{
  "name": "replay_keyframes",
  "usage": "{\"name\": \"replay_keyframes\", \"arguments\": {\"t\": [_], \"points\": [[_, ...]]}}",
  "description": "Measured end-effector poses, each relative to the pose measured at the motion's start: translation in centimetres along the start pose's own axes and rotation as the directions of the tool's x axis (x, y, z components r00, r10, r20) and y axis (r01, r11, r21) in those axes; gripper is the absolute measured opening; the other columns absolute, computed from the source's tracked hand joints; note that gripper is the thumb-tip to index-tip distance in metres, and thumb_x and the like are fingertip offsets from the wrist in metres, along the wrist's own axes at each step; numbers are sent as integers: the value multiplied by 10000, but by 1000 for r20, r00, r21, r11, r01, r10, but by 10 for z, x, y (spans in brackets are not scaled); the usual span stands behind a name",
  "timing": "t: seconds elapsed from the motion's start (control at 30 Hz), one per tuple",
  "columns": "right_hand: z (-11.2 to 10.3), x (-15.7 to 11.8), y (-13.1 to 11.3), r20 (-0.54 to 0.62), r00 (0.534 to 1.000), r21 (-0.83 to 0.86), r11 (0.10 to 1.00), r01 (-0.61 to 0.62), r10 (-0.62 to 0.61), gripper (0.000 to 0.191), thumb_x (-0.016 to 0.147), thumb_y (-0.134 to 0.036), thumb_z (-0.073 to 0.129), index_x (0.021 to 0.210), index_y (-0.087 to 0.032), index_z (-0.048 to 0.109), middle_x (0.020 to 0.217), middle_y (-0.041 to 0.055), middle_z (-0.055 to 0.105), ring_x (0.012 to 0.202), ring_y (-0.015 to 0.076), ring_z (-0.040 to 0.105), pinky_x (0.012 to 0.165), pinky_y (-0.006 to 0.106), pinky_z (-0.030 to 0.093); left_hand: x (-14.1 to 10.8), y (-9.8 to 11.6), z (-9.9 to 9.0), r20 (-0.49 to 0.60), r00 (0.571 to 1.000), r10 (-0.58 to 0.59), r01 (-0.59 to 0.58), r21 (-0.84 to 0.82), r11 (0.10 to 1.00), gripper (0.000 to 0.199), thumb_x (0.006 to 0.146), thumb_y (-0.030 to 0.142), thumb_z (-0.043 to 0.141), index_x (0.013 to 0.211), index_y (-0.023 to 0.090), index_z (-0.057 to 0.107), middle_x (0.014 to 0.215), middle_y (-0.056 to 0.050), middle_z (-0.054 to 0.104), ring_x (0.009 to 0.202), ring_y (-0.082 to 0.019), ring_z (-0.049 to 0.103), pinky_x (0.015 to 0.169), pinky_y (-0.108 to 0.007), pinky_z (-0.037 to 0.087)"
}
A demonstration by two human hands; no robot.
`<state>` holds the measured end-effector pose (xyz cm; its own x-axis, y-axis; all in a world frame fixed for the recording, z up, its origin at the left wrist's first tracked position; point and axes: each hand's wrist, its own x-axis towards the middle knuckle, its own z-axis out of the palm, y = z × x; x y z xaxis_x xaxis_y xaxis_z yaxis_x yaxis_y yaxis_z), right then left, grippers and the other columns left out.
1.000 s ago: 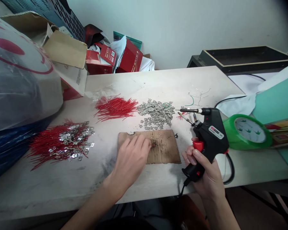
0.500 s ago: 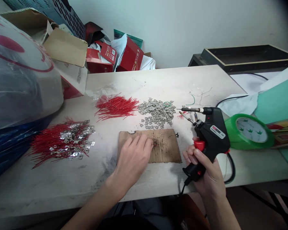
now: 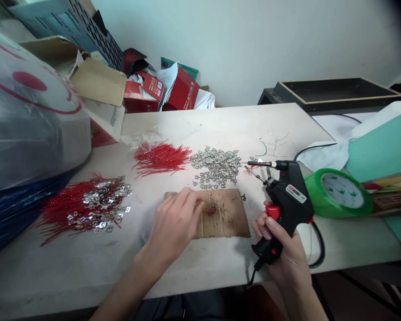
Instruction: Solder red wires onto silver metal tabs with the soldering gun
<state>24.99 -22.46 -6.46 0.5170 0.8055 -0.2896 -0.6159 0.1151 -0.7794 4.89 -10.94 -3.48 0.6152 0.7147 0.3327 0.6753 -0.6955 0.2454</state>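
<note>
My right hand (image 3: 284, 240) grips a black soldering gun (image 3: 289, 200) by its handle, fingers beside the red trigger. The gun's thin tip points left, with a feed tube below it. Over the left part of a scorched cardboard piece (image 3: 225, 214) is my left hand (image 3: 178, 216), its fingers curled together; anything in them is hidden. Beyond the cardboard lie a heap of small metal tabs (image 3: 217, 165) and a bundle of red wires (image 3: 163, 158). At the left, a pile of red wires with metal tabs on their ends (image 3: 87, 203) rests on the table.
A green tape roll (image 3: 337, 191) stands right of the gun. At the left edge bulges a large plastic bag (image 3: 36, 116). Red boxes (image 3: 182, 91) and papers sit behind the table (image 3: 173, 276), and a black tray (image 3: 341, 91) is at the back right. The gun's cord hangs over the front edge.
My left hand has moved a little left across the cardboard, uncovering more of its middle. My right hand still holds the soldering gun. The whole view has shifted slightly.
</note>
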Motion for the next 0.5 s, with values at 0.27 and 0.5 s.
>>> {"name": "replay_keyframes", "arguments": {"t": [0.27,0.5], "points": [[-3,2,4,-29,1000,15,1000,-2,3,484,796,-265,848,1232,-273,637,786,-11,574,651,93,475,610,206,448,81,-19,6,197,980,-31,34,-16,999,203,989,213,603,1183,219,661,1153,-47,699,1031,-256,668,784,-355,475],[-3,3,5,4,1000,33,999,9,-9,457,825,-261,821,1242,-262,634,777,-10,546,639,91,433,598,205,435,88,-16,26,200,979,22,-3,-96,995,200,936,119,607,1004,228,759,1028,-38,739,938,-253,691,752,-364,503]]}}
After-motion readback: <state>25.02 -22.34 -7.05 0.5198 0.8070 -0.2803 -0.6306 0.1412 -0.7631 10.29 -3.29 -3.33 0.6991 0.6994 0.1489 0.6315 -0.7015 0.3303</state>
